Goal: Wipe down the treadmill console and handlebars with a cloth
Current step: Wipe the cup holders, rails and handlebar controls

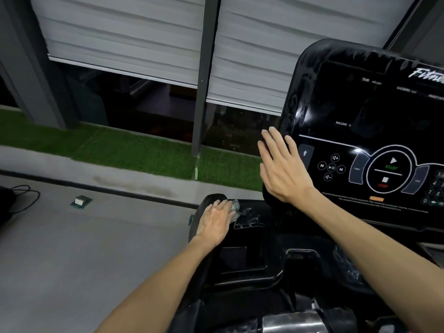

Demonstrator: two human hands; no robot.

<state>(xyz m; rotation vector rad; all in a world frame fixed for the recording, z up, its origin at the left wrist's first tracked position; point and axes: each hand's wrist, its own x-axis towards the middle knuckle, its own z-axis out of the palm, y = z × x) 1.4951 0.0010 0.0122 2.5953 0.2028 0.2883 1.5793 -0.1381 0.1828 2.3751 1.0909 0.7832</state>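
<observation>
Notably, console reading INCLINE, START, left hand pressing cloth

Both arms are bare and reach forward. The left arm comes up from the bottom and leans a bit to the right. The left hand lies palm down, with its fingers close together and nearly flat. It presses on a cloth, and a bit of the cloth peeks out past the fingertips. The right arm comes in from the right side and goes up to the left. The right hand is higher than the left one. Its fingers are straight, spread a little, and point up. It is at the left edge of the console and holds nothing.
</observation>
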